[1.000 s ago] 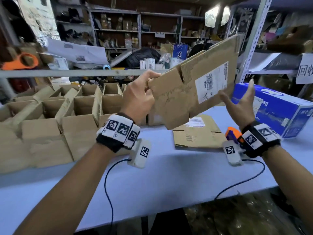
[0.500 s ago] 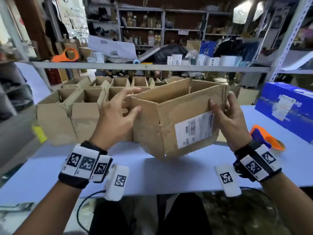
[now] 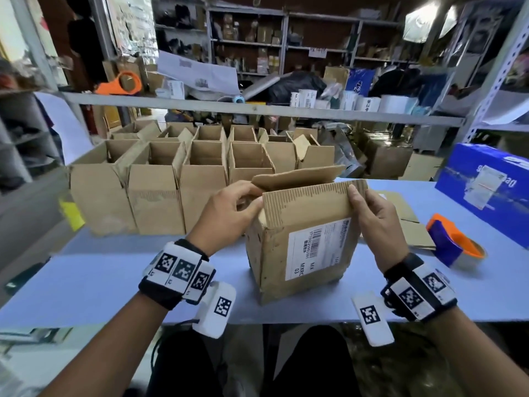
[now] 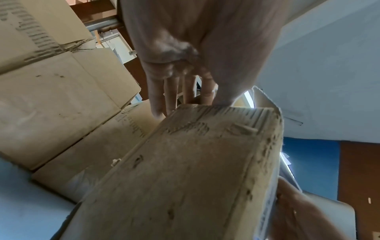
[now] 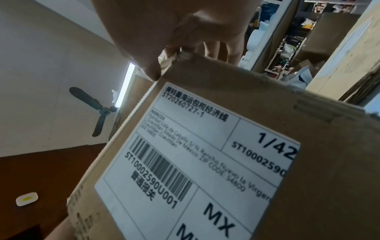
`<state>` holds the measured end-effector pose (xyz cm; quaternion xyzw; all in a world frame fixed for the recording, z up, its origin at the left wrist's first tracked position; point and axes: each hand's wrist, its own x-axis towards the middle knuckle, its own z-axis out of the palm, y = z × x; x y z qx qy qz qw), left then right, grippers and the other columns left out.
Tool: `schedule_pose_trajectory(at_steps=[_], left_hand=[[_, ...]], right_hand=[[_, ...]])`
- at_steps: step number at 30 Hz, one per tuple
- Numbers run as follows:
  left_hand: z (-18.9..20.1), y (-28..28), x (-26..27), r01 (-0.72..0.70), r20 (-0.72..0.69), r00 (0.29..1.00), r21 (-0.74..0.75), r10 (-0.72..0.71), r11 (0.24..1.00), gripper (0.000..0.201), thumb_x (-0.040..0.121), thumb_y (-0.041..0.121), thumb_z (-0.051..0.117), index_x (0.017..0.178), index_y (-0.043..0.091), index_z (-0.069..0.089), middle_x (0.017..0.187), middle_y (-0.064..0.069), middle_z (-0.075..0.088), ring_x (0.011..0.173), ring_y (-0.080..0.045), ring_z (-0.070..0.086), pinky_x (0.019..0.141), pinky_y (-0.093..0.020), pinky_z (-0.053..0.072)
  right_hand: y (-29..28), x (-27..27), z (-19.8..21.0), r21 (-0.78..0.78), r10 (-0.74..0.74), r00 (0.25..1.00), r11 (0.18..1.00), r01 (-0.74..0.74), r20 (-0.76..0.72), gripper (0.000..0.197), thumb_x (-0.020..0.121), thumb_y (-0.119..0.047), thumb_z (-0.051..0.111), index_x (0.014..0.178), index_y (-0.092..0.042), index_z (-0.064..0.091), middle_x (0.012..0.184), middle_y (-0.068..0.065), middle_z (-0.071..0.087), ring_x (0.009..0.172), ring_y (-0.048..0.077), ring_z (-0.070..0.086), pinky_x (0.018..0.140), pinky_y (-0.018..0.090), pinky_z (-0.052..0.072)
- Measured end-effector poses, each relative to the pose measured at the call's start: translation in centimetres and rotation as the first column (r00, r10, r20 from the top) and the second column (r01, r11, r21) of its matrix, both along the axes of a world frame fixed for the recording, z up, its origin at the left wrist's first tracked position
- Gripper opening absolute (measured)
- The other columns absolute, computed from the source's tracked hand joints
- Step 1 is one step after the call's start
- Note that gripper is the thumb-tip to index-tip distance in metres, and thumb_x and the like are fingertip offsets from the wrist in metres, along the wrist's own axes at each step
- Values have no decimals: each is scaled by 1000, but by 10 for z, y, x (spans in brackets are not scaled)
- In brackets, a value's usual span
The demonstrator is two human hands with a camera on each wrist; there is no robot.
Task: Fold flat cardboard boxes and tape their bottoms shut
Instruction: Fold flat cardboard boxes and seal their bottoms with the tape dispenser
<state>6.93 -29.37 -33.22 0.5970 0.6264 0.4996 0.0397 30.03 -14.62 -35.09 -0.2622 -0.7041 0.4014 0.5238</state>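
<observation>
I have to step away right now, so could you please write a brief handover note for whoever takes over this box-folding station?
Left hand: grips the left end of the near flap on the brown cardboard box with the white shipping label.
Right hand: pinches the right end of that same flap.
The box stands opened on the pale blue table, flaps up, none folded flat yet.
The orange and blue tape dispenser lies on the table to the right, untouched.
Two rows of open-topped brown boxes stand behind.
Done: box opened into shape.
Left: fold the flaps shut, tape the seam.
</observation>
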Motion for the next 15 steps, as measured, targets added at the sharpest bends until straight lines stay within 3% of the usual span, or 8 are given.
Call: schedule_pose_trajectory(at_steps=[3, 5, 7, 9, 11, 13, 15], left_hand=[[1, -1, 5, 18, 39, 999, -55, -16, 998, 28, 105, 26, 49, 109, 13, 73, 107, 5, 72, 103, -8, 66, 94, -36, 50], [1, -4, 8, 97, 213, 974, -85, -77, 992, 41, 107, 42, 38, 118, 18, 70, 115, 8, 71, 112, -4, 62, 102, -32, 46], [-1, -7, 10, 191, 324, 934, -107, -148, 976, 53, 98, 63, 39, 127, 26, 63, 126, 12, 66, 120, -1, 57, 108, -32, 40], [-7, -8, 12, 177, 261, 957, -163, -131, 971, 60, 79, 76, 52, 121, 32, 53, 132, 7, 59, 120, -4, 55, 105, -37, 43], [-11, -5, 15, 110, 181, 981, -201, -74, 973, 61, 70, 73, 62, 112, 35, 38, 146, -4, 45, 131, -15, 47, 110, -42, 40], [-12, 1, 18, 119, 227, 970, -138, -86, 983, 64, 72, 63, 66, 113, 31, 30, 150, -11, 39, 139, -20, 41, 115, -45, 36], [-11, 12, 17, 152, 288, 949, -47, -133, 987, 67, 79, 46, 70, 125, 27, 25, 153, -13, 36, 145, -19, 35, 119, -45, 31]], right_hand=[[0, 2, -3, 65, -38, 999, 997, 35, 37, 14, 101, -31, 60, 97, -21, 68, 84, -20, 67, 83, -2, 59, 75, 15, 44], [-1, 2, -3, 109, -87, 994, 991, 80, 67, 10, 98, -27, 64, 106, -21, 64, 92, -21, 65, 88, -7, 58, 78, 12, 42], [-2, 1, -1, 83, -100, 992, 992, 94, 74, 27, 97, -16, 67, 121, -23, 59, 110, -15, 63, 101, -6, 58, 86, 13, 43], [-2, 1, 2, 39, -87, 993, 996, 84, 85, 46, 95, -8, 66, 134, -26, 51, 133, -6, 57, 115, 3, 57, 94, 19, 45], [-1, 1, 5, 10, -54, 991, 999, 54, 119, 58, 96, -3, 61, 143, -32, 43, 146, -11, 47, 124, 6, 54, 100, 22, 43], [0, 0, 7, -33, 20, 992, 999, -16, 126, 63, 97, 0, 55, 148, -34, 40, 139, -27, 51, 120, -6, 53, 99, 16, 42], [2, -1, 9, -64, 51, 994, 997, -45, 100, 64, 97, 3, 50, 151, -31, 40, 139, -27, 52, 115, -19, 52, 95, 8, 42]])
